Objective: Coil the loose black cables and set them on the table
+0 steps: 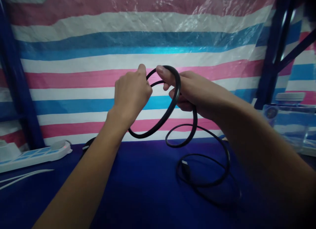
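A black cable [165,118] hangs in a loop between my two hands, above the blue tabletop [138,189]. My left hand [133,90] is closed around one side of the loop, its back turned to me. Thumb and fingers of my right hand [189,90] pinch the cable at the loop's other side. From below my right hand the cable runs down in loose coils onto the table. Among those coils lies the cable's plug [185,169], black with a pale metal end. The stretches inside both fists are hidden.
At the left lies a white power strip [37,156] with a small red light, near thin white wires [27,174]. A dark object [87,146] sits partly behind my left forearm. A clear plastic container [288,123] stands at the right. Striped sheeting [79,81] hangs behind, between blue posts.
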The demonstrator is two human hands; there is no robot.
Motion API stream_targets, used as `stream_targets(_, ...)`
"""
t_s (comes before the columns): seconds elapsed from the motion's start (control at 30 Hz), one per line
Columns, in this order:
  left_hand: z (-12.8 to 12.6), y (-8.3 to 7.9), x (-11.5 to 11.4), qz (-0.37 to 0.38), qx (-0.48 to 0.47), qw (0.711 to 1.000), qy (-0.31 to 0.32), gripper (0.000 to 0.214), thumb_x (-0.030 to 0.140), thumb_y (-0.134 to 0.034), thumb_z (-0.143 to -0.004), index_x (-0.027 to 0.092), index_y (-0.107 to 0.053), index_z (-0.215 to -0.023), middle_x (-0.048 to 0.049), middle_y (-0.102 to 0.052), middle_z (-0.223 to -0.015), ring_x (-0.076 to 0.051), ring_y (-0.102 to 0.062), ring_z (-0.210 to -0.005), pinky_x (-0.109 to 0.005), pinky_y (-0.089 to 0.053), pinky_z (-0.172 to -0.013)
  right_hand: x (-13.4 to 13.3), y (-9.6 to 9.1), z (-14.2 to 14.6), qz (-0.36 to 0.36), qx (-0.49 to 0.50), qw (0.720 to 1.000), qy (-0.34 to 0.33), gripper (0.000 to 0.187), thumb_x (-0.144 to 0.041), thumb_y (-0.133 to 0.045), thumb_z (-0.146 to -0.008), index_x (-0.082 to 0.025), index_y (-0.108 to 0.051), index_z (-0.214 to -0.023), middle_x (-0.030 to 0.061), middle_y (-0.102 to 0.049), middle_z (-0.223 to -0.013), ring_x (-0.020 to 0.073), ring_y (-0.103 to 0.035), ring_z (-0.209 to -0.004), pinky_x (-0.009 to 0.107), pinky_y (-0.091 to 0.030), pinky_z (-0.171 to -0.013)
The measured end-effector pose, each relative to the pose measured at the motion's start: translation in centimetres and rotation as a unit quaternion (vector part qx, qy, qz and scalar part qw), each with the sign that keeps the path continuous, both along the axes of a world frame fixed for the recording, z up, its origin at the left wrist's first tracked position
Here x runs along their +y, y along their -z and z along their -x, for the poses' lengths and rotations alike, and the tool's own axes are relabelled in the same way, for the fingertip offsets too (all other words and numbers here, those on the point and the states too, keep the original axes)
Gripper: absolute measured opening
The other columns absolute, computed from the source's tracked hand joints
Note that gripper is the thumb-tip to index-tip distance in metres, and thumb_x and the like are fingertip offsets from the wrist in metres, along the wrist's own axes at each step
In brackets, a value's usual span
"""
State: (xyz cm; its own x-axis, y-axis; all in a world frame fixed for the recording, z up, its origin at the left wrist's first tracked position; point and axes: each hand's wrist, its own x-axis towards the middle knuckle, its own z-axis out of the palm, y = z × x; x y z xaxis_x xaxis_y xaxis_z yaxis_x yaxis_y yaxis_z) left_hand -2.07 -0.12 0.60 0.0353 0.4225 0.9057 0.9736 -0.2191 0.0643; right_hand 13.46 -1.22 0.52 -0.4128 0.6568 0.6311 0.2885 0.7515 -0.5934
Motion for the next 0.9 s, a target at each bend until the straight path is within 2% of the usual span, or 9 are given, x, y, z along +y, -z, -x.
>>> stream_targets(0.07,-0.2,0.2,0.1,-0.011,-0.014,1.0,0.013,0.03,0.017,-0.038,-0.084,0.018,-0.055,-0.108,-0.0108,-0.056,-0.075,-0.029,-0.056,-0.078,-0.04,-0.036,-0.072,0.3,-0.1,-0.1,0.031,0.023,0.999,-0.022,0.042,-0.056,-0.05,-0.085,-0.014,-0.055,-0.084,-0.0059,-0.027,-0.051,0.0044,-0.02,-0.042,0.02,-0.016,-0.036)
stream_targets(0.13,-0.1,0.3,0.5,-0.03,-0.029,0.999,0.028,0.029,0.015,-0.039,-0.082,0.019,-0.057,-0.105,-0.0101,-0.055,-0.074,-0.029,-0.056,-0.079,-0.041,-0.036,-0.073,0.9,-0.3,-0.5,0.078,0.055,0.994,-0.046,0.028,-0.041,-0.052,-0.088,-0.013,-0.056,-0.086,-0.0063,-0.027,-0.052,0.0037,-0.021,-0.041,0.019,-0.017,-0.036)
stream_targets(0.23,0.1,0.4,1.2,-0.045,-0.015,0.998,0.039,0.029,0.014,-0.039,-0.082,0.021,-0.059,-0.102,-0.0089,-0.054,-0.07,-0.028,-0.055,-0.076,-0.039,-0.038,-0.072,1.9,-0.5,-1.0,0.145,0.101,0.981,-0.076,0.012,-0.023,-0.05,-0.088,-0.013,-0.055,-0.083,-0.0032,-0.04,-0.056,0.004,-0.033,-0.042,0.017,-0.029,-0.038)
stream_targets(0.33,0.1,0.8,1.9,-0.046,0.004,0.998,0.053,0.029,0.013,-0.039,-0.083,0.021,-0.06,-0.102,-0.0079,-0.054,-0.068,-0.026,-0.056,-0.076,-0.037,-0.039,-0.072,2.1,-0.5,-0.9,0.191,0.119,0.967,-0.119,0.014,-0.022,-0.047,-0.09,-0.014,-0.053,-0.081,0.0028,-0.057,-0.071,0.0084,-0.054,-0.054,0.021,-0.048,-0.053)
stream_targets(0.47,-0.1,1.3,2.1,-0.015,0.059,0.998,0.0,0.03,0.012,-0.039,-0.083,0.017,-0.059,-0.105,-0.0103,-0.058,-0.072,-0.026,-0.058,-0.073,-0.036,-0.04,-0.066,1.5,-0.1,0.1,0.243,0.137,0.946,-0.167,0.028,-0.03,-0.034,-0.096,-0.013,-0.052,-0.082,0.0078,-0.063,-0.078,0.0146,-0.063,-0.068,0.029,-0.054,-0.067)
stream_targets(0.53,-0.2,1.5,2.2,0.001,0.075,0.997,-0.032,0.029,0.012,-0.043,-0.081,0.016,-0.057,-0.106,-0.0114,-0.059,-0.074,-0.027,-0.058,-0.071,-0.035,-0.04,-0.063,1.1,0.0,0.6,0.254,0.154,0.938,-0.178,0.031,-0.032,-0.03,-0.097,-0.013,-0.051,-0.085,0.0075,-0.062,-0.076,0.0143,-0.062,-0.065,0.03,-0.054,-0.068)
stream_targets(0.63,-0.2,1.8,2.6,-0.007,0.069,0.997,-0.032,0.03,0.011,-0.044,-0.08,0.017,-0.057,-0.106,-0.0106,-0.059,-0.072,-0.025,-0.058,-0.069,-0.034,-0.04,-0.062,0.4,-0.1,1.0,0.248,0.183,0.937,-0.165,0.024,-0.03,-0.035,-0.097,-0.014,-0.051,-0.086,0.0022,-0.058,-0.068,0.0104,-0.056,-0.053,0.031,-0.053,-0.065)
stream_targets(0.77,0.0,1.9,3.3,-0.052,0.048,0.997,-0.001,0.03,0.014,-0.038,-0.083,0.018,-0.06,-0.103,-0.0098,-0.058,-0.069,-0.024,-0.057,-0.068,-0.034,-0.039,-0.063,-0.2,-0.4,0.6,0.204,0.187,0.954,-0.115,0.021,-0.021,-0.041,-0.094,-0.015,-0.046,-0.074,-0.0057,-0.04,-0.05,0.0054,-0.04,-0.039,0.025,-0.049,-0.056)
stream_targets(0.9,-0.1,1.7,3.1,-0.069,0.048,0.994,0.065,0.034,0.013,-0.044,-0.078,0.021,-0.059,-0.107,-0.005,-0.058,-0.067,-0.021,-0.056,-0.065,-0.032,-0.038,-0.062,0.0,-0.6,-0.2,0.102,0.152,0.983,-0.03,0.023,-0.018,-0.047,-0.087,-0.016,-0.043,-0.065,-0.0075,-0.03,-0.043,0.0049,-0.029,-0.035,0.022,-0.04,-0.044)
